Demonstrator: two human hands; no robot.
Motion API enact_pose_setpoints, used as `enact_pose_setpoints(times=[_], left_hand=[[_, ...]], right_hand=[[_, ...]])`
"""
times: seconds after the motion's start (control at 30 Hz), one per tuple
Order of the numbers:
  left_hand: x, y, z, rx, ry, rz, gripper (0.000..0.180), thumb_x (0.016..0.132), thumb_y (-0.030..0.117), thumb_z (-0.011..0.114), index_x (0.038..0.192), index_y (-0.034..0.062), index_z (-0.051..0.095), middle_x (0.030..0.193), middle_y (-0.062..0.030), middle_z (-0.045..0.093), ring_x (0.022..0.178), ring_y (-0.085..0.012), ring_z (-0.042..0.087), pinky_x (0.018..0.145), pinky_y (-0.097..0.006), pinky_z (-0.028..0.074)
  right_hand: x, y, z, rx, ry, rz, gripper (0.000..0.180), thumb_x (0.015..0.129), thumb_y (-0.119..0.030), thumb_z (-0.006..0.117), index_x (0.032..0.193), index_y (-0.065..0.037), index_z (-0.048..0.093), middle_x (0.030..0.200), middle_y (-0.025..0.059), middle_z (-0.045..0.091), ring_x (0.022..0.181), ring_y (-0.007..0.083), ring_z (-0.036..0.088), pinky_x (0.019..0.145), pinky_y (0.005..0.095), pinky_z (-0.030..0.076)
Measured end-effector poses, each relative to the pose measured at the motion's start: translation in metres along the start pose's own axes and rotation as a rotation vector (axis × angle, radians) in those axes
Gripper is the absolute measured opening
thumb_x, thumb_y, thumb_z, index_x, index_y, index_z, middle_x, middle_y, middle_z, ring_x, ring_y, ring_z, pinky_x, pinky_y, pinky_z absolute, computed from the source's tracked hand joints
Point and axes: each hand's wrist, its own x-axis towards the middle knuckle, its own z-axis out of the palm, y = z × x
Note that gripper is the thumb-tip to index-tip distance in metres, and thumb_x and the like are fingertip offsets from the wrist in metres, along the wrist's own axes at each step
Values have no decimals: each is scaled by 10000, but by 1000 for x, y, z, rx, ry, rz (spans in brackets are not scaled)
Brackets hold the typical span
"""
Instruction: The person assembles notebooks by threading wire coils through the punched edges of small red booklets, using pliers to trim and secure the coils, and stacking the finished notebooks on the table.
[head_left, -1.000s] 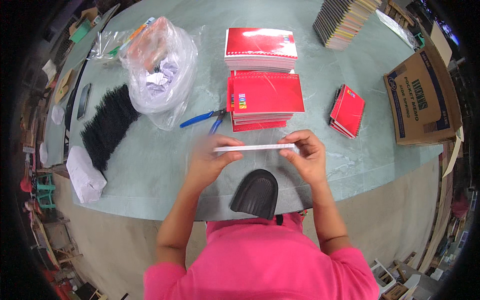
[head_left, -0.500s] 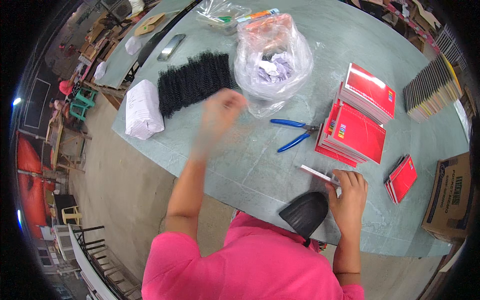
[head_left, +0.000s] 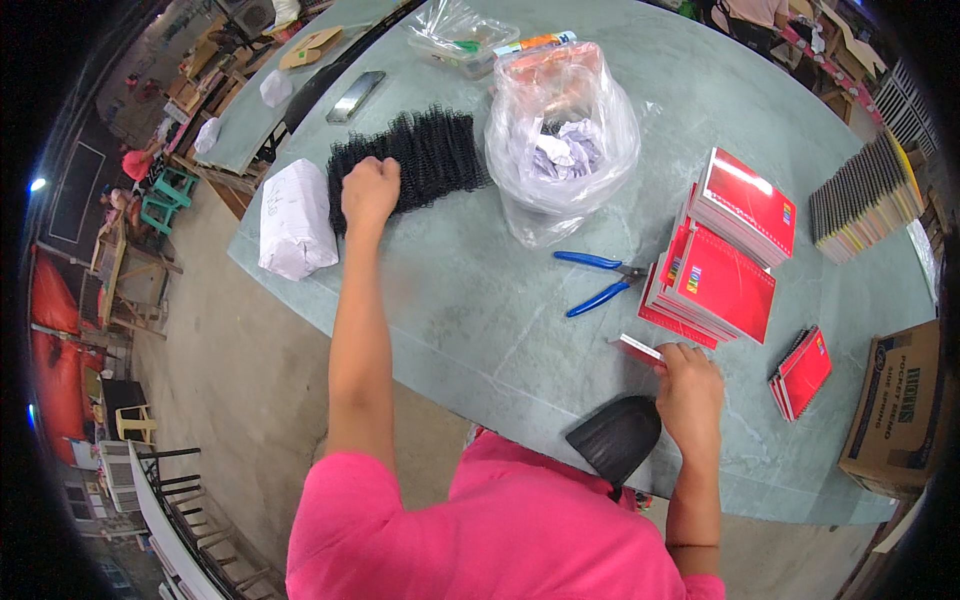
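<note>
A row of black plastic binding coils [head_left: 440, 150] lies on the table's far left. Over its left end is my left hand [head_left: 370, 192], fingers curled and closed down on a coil; the fingertips are partly hidden. Near the front edge my right hand [head_left: 690, 388] grips a thin small notebook [head_left: 640, 349], tilted so that mainly its pale edge shows. Blue-handled cutters [head_left: 598, 293] lie with handles spread, just beyond that notebook. To their right are stacks of red-covered notebooks [head_left: 722, 285] without visible coils.
A white paper-wrapped bundle [head_left: 296, 222] touches the coils' left side. A clear plastic bag [head_left: 562, 190] holds crumpled paper. Coil-bound red notebooks [head_left: 803, 372], a stack of bound books [head_left: 865, 195] and a cardboard box [head_left: 890, 410] stand right. A black rounded object [head_left: 615, 437] sits at the front edge.
My left hand has moved left onto the end of the coil row, where its fingers are closed. My right hand keeps its grip on the notebook, which has tilted slightly.
</note>
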Motion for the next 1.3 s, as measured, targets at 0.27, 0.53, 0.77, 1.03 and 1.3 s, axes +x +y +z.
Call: enact_pose_setpoints(times=[0.27, 0.53, 0.77, 1.03, 1.3], left_hand=[[-60, 29, -79, -883, 60, 58, 210, 827, 140, 662, 989, 5, 656, 807, -14, 588, 698, -96, 529, 651, -243, 440], [-177, 89, -17, -461, -572, 732, 247, 866, 122, 557, 1089, 24, 592, 966, -191, 624, 838, -312, 613, 737, -339, 465], [-216, 131, 0, -527, -884, 641, 290, 863, 180, 591, 1119, 42, 597, 823, -166, 639, 753, -334, 623, 634, -371, 465], [-221, 139, -5, -753, -542, 716, 175, 875, 135, 597, 1003, 22, 635, 751, -94, 618, 644, -179, 582, 589, -284, 448], [-222, 144, -4, -1037, -1034, 96, 133, 910, 148, 558, 936, 18, 576, 715, -44, 605, 526, -47, 500, 440, -193, 376]], right_hand=[[16, -2, 3, 286, 146, -14, 176, 761, -111, 637, 916, -33, 608, 824, 133, 602, 797, 320, 575, 705, 420, 450], [25, -10, 12, 245, 155, -4, 132, 773, -162, 635, 822, -50, 587, 780, 119, 607, 773, 304, 598, 682, 416, 462], [22, 1, 13, 142, 5, -13, 151, 769, -164, 638, 844, -47, 578, 736, 126, 607, 711, 325, 600, 635, 437, 456], [25, 0, 9, 242, 27, -31, 171, 783, -155, 624, 937, -81, 615, 802, 125, 640, 727, 324, 602, 643, 431, 459], [22, 1, 4, 212, 42, -102, 145, 775, -144, 615, 908, -90, 632, 788, 96, 643, 750, 285, 605, 661, 405, 456]])
